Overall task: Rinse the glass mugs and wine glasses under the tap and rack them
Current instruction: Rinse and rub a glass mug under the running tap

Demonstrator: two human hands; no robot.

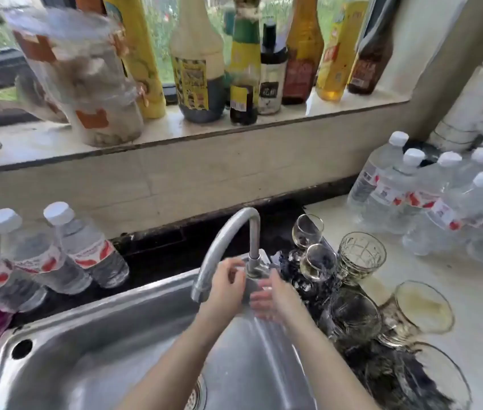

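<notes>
Wine glasses [308, 232] and mugs [360, 257]: waiting beside sink; our left hand [228, 281] grips the tap base, our right hand [266, 300] lies flat, empty, blurred.

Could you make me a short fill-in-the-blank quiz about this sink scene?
1. Both hands, the left hand and right hand, are held over the steel ____.
2. The glasses waiting beside the sink stand on the person's ____ side.
3. The water bottles on the counter have caps coloured ____.
4. The sauce bottles stand in a row on the ____.

Missing words: sink; right; white; windowsill
</notes>
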